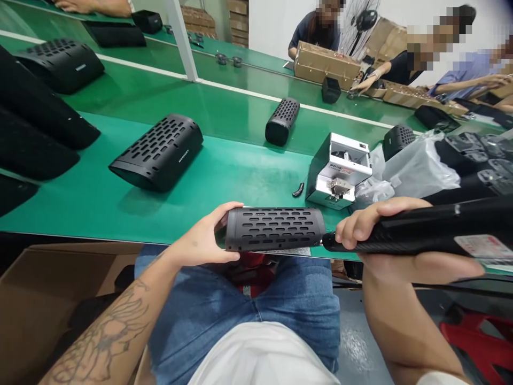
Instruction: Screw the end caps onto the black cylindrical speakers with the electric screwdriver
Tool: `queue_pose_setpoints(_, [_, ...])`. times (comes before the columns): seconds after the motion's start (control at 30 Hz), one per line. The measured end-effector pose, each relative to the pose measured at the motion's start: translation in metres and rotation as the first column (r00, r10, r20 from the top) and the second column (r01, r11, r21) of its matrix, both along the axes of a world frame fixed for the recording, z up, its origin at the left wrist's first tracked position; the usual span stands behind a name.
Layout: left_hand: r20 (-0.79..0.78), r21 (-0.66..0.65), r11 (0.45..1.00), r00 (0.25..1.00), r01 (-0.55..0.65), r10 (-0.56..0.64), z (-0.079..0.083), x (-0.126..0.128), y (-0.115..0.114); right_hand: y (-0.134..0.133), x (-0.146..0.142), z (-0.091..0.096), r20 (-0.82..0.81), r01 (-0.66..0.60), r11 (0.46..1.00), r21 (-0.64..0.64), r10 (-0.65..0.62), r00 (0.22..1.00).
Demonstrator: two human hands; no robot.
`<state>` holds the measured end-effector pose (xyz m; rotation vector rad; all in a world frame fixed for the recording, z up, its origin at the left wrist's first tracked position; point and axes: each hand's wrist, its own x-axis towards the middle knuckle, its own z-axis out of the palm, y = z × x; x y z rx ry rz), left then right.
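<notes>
A black slotted housing (276,229) lies on its side at the near edge of the green table. My left hand (206,238) grips its left end between thumb and fingers. Held level in my right hand (385,227) is a black electric screwdriver (425,230), whose tip meets the housing's right end. The exact contact with a screw is too small to make out. Just behind stands a white-and-black screw feeder (339,171), and a small black curved piece (298,190) lies to its left.
Another slotted housing (160,152) rests at the left, a further one (282,122) on the green belt (236,93). Dark shells (36,117) stack at far left. Plastic bags (425,166) and clear parts lie at right. Co-workers sit across, near a cardboard box (326,64).
</notes>
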<state>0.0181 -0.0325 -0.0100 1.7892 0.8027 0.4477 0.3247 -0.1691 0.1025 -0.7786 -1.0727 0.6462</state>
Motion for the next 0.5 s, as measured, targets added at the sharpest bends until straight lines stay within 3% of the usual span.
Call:
queue_pose_setpoints(0.17, [-0.009,0.006,1.0,1.0,0.009,-0.009,0.001,-0.001,0.0,0.005,0.001,0.001,0.035,-0.047,0.995,-0.09,0.05,0.998])
queue_pose_setpoints(0.5, [-0.045,0.068,0.997,0.999,-0.021,0.024,-0.002,-0.002,-0.003,-0.001,0.005,-0.009,0.074,-0.165,0.983,-0.081,0.171,0.982])
